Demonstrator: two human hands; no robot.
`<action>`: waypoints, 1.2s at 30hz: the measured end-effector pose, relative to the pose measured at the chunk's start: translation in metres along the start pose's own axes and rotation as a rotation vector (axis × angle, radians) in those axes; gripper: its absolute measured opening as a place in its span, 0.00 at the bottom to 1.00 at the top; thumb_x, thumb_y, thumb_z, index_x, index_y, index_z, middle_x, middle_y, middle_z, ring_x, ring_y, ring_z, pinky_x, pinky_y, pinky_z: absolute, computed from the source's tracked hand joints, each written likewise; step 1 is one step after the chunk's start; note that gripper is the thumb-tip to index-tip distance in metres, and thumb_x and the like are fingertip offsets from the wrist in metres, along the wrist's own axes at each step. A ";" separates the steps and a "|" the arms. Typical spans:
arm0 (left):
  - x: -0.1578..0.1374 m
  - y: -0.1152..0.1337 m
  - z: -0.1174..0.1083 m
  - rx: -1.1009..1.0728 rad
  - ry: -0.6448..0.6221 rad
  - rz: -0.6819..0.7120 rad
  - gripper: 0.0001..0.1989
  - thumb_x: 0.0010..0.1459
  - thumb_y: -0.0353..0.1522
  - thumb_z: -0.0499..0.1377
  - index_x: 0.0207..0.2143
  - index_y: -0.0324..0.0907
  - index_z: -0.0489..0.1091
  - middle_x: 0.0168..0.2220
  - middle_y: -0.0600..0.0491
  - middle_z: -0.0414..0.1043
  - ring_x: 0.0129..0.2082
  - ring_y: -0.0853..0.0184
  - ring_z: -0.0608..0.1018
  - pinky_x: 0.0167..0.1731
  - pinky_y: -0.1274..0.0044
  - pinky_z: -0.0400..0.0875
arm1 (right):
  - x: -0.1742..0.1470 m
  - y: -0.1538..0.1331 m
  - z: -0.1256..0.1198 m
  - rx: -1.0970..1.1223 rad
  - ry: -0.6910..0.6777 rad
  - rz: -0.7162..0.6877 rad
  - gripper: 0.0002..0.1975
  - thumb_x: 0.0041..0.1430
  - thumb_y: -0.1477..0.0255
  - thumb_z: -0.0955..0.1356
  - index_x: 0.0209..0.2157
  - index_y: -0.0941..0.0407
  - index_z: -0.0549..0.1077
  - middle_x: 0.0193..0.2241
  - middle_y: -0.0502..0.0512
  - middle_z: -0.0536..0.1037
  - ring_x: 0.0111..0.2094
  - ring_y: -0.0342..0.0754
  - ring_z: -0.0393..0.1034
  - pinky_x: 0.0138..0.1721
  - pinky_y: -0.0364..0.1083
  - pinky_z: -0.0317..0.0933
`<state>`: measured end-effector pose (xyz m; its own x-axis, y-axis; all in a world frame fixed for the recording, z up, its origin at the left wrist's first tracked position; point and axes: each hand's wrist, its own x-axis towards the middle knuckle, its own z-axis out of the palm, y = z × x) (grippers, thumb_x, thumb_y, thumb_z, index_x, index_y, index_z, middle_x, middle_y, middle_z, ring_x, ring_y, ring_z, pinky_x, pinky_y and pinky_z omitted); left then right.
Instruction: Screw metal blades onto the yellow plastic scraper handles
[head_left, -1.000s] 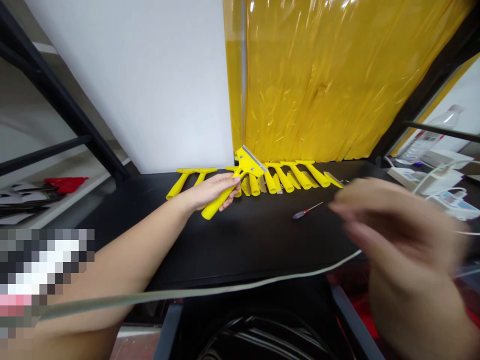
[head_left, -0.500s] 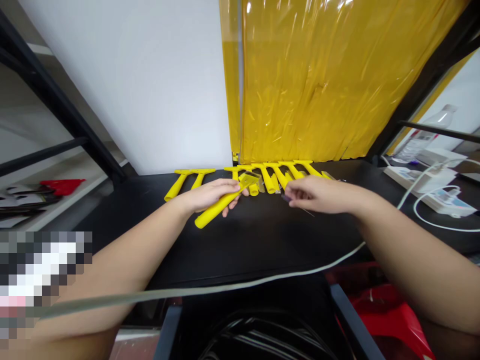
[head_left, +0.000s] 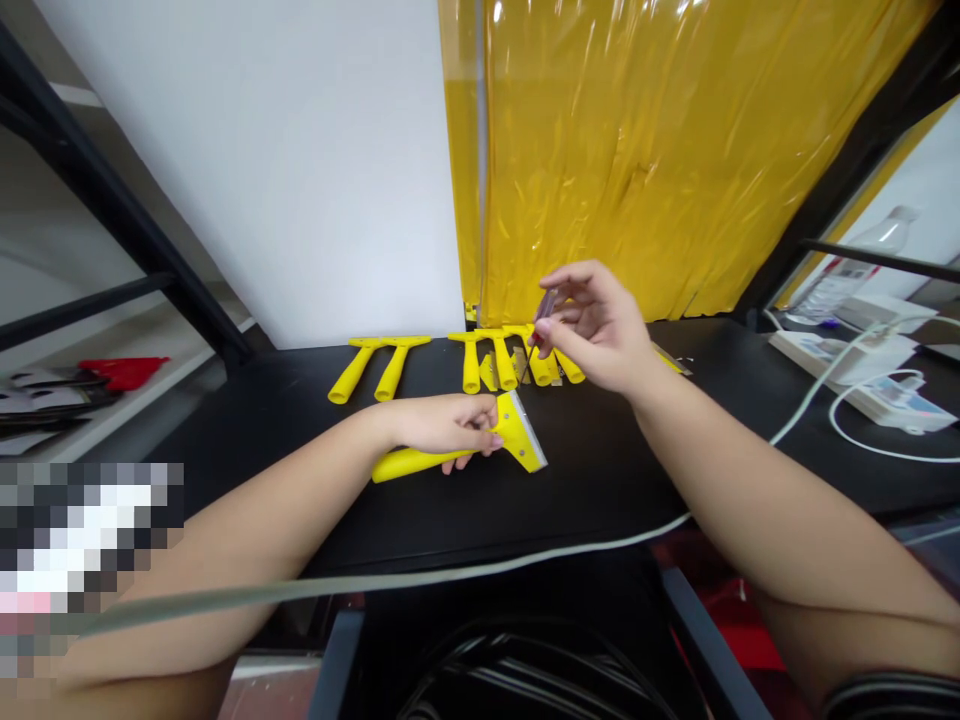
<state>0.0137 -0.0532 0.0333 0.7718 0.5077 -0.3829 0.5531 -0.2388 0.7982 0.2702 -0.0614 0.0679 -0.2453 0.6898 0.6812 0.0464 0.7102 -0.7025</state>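
Observation:
My left hand (head_left: 442, 425) is wrapped around a yellow scraper (head_left: 519, 437). Its wide head, with two screws and a pale metal blade edge, faces right, and the handle points left. Above and to the right, my right hand (head_left: 604, 335) pinches a small screwdriver (head_left: 549, 302) by its purplish, see-through handle. The thin shaft slants down toward the scraper head, apart from it. Behind my hands, several yellow scraper handles (head_left: 470, 365) lie in a row along the back of the black table, two of them (head_left: 362, 370) set apart on the left. My right hand hides part of the row.
A pale cable (head_left: 480, 572) crosses in front of the black table (head_left: 600, 490). White power strips (head_left: 885, 385) with cords and a plastic bottle (head_left: 862, 265) stand on the right. Yellow film (head_left: 637, 180) and a white panel (head_left: 300, 180) rise behind. Black rack posts flank both sides.
My left hand has turned the scraper so its head faces right, nearer to me. My right hand has lifted from the table and swung the screwdriver up, its tip now pointing down.

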 end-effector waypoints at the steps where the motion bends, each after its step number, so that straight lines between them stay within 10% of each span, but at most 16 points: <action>1: 0.000 0.002 0.002 0.024 0.028 -0.001 0.19 0.65 0.49 0.64 0.43 0.43 0.66 0.33 0.53 0.76 0.23 0.67 0.78 0.22 0.76 0.71 | -0.004 0.004 0.003 0.007 -0.010 0.018 0.23 0.61 0.58 0.78 0.52 0.48 0.72 0.39 0.51 0.75 0.32 0.47 0.76 0.34 0.48 0.77; 10: 0.004 0.012 0.010 0.451 0.293 0.057 0.15 0.61 0.45 0.66 0.36 0.42 0.76 0.31 0.55 0.76 0.27 0.68 0.73 0.29 0.77 0.64 | -0.022 0.022 0.011 -0.001 -0.127 0.041 0.19 0.64 0.61 0.76 0.51 0.51 0.72 0.34 0.51 0.79 0.32 0.49 0.79 0.35 0.50 0.74; 26: 0.013 -0.002 0.005 0.377 0.277 0.114 0.20 0.59 0.48 0.67 0.42 0.40 0.79 0.30 0.54 0.75 0.28 0.68 0.73 0.30 0.77 0.65 | -0.027 0.044 0.022 -0.084 -0.148 0.068 0.16 0.62 0.63 0.77 0.48 0.52 0.76 0.35 0.52 0.80 0.31 0.49 0.77 0.35 0.49 0.74; 36: 0.014 -0.006 0.004 0.304 0.271 0.107 0.20 0.58 0.47 0.69 0.42 0.40 0.79 0.31 0.54 0.75 0.30 0.68 0.73 0.30 0.77 0.65 | -0.017 0.044 0.025 0.353 -0.067 0.298 0.21 0.53 0.54 0.81 0.36 0.54 0.78 0.30 0.52 0.81 0.32 0.48 0.78 0.39 0.51 0.75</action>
<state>0.0228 -0.0476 0.0212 0.7418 0.6566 -0.1367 0.5732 -0.5150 0.6373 0.2518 -0.0456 0.0202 -0.3343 0.8376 0.4320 -0.2051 0.3827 -0.9008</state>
